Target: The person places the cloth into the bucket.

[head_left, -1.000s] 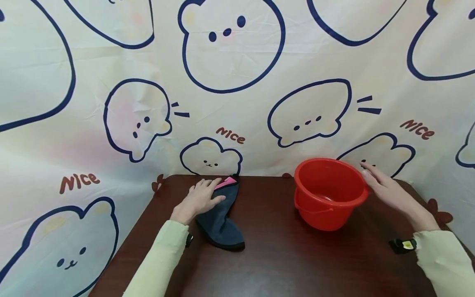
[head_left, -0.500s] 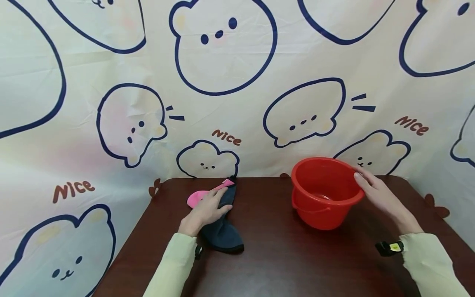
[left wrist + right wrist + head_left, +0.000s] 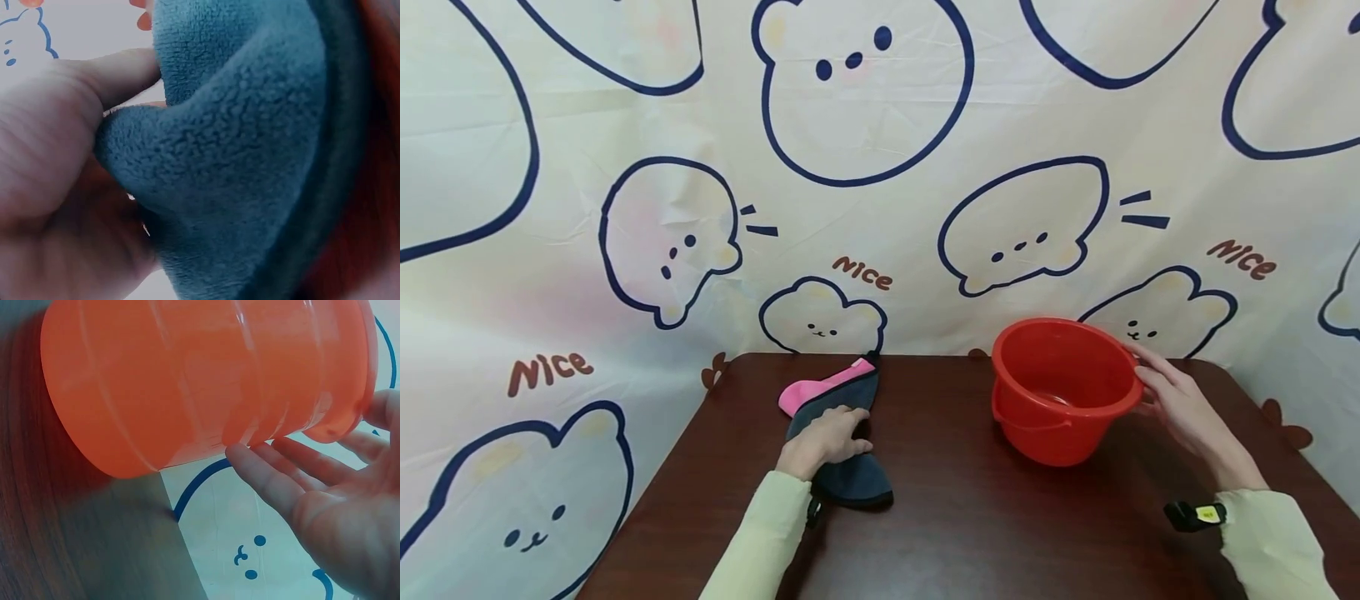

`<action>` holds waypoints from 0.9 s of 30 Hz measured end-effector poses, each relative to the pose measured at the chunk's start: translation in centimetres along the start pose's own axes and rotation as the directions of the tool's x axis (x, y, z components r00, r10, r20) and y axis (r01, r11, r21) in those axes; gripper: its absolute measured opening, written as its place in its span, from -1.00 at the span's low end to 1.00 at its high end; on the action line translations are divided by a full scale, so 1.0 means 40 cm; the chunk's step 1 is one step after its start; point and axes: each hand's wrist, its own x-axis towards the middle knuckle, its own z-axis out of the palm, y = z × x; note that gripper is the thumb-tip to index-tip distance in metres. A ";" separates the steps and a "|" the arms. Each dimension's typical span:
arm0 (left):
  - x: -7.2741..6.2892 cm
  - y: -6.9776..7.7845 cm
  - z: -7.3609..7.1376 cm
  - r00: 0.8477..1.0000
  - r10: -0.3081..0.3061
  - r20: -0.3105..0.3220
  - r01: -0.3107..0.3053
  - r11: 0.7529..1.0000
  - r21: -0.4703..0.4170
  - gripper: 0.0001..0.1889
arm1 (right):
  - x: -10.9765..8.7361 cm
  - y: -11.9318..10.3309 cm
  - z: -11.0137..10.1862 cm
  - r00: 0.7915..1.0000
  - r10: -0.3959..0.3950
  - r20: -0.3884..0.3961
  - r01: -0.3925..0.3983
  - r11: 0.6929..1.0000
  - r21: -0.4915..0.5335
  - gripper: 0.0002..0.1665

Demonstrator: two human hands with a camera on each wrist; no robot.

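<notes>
One backdrop (image 3: 910,250) behind red bucket (image 3: 1049,421)

Pale, faintly creased fabric (image 3: 910,225) hangs behind and to both sides of a dark reddish-brown table (image 3: 970,500), printed with navy-outlined cartoon bear heads (image 3: 865,108), reddish-brown "Nice" lettering (image 3: 552,372) and brown flowers (image 3: 1292,435). Soft light (image 3: 880,558) shines off the table's near part.
</notes>
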 end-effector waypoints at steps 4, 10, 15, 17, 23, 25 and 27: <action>-0.006 -0.007 -0.005 1.000 -0.004 -0.012 0.004 1.000 0.013 -0.38 | -0.001 0.003 -0.004 1.000 -0.012 -0.001 0.012 1.000 0.021 -0.33; -0.016 -0.024 -0.011 0.993 -0.096 -0.062 0.100 0.993 0.066 -0.27 | -0.003 0.005 -0.006 1.000 -0.012 -0.009 0.011 0.999 -0.045 -0.33; -0.021 -0.028 -0.007 0.993 -0.118 -0.032 0.120 0.990 0.076 -0.38 | -0.006 0.004 -0.006 1.000 0.001 -0.017 -0.002 0.998 -0.070 -0.32; -0.019 -0.026 -0.004 0.993 -0.107 -0.042 0.110 0.991 0.080 -0.43 | -0.008 0.003 -0.007 1.000 0.007 -0.021 -0.009 0.998 -0.063 -0.31; -0.013 -0.027 0.003 0.994 -0.069 -0.080 0.077 0.993 0.093 -0.50 | -0.008 0.002 -0.009 1.000 0.004 -0.019 -0.005 0.998 -0.057 -0.30; -0.013 -0.030 0.002 0.995 -0.055 -0.088 0.063 0.994 0.086 -0.51 | -0.006 0.002 -0.009 1.000 0.009 -0.017 -0.010 0.998 -0.054 -0.30; -0.013 -0.033 -0.002 0.994 -0.031 -0.101 0.040 0.996 0.081 -0.54 | -0.006 0.002 -0.009 1.000 0.015 -0.016 -0.016 0.998 -0.059 -0.29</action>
